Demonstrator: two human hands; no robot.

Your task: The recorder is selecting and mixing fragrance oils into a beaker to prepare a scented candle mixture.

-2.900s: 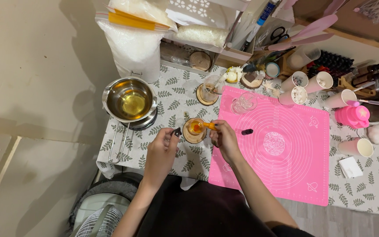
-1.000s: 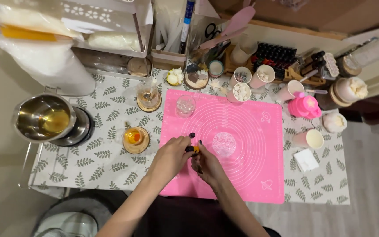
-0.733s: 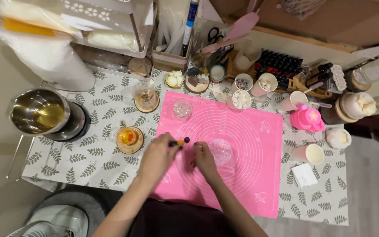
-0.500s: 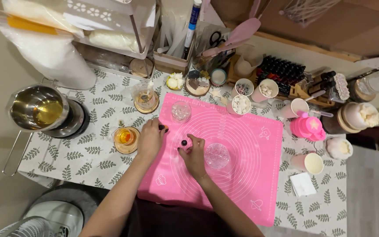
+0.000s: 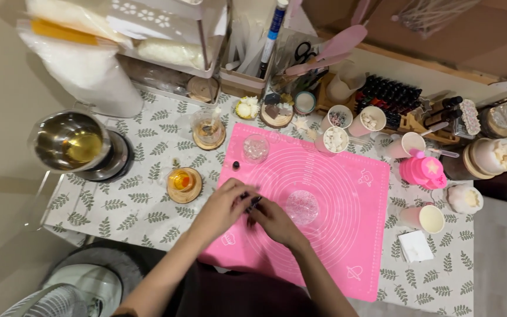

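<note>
Glass w/ liquid [image 5: 182, 181] left of mat [image 5: 347, 235], pot [image 5: 73, 142] further left.

White plastic bag with yellow strip [image 5: 83, 64] at table's back left, clear packets [image 5: 165, 51] on white shelf.

Pink mat, leafy cloth, lots of amber and cream

The silicone mat [image 5: 324, 223] is bright pink with white printed circles and little white icons, lying on a white tablecloth [image 5: 130, 205] patterned all over with dark green leaf sprigs. The small glass [image 5: 182, 181] on its tan wooden coaster holds orange-amber liquid, and the shiny steel pot [image 5: 71, 144] has yellow-gold liquid inside. Between the left hand [image 5: 224, 205] and right hand [image 5: 271, 220] sits a small dark thing [image 5: 253, 202], black I think, it's too tiny to tell. The clear glass dish [image 5: 302, 206] looks speckled. There's a hot pink jug [image 5: 422, 170], cream-white paper cups [image 5: 423, 218], and a white bag [image 5: 89, 70] with a yellow stripe.
</note>
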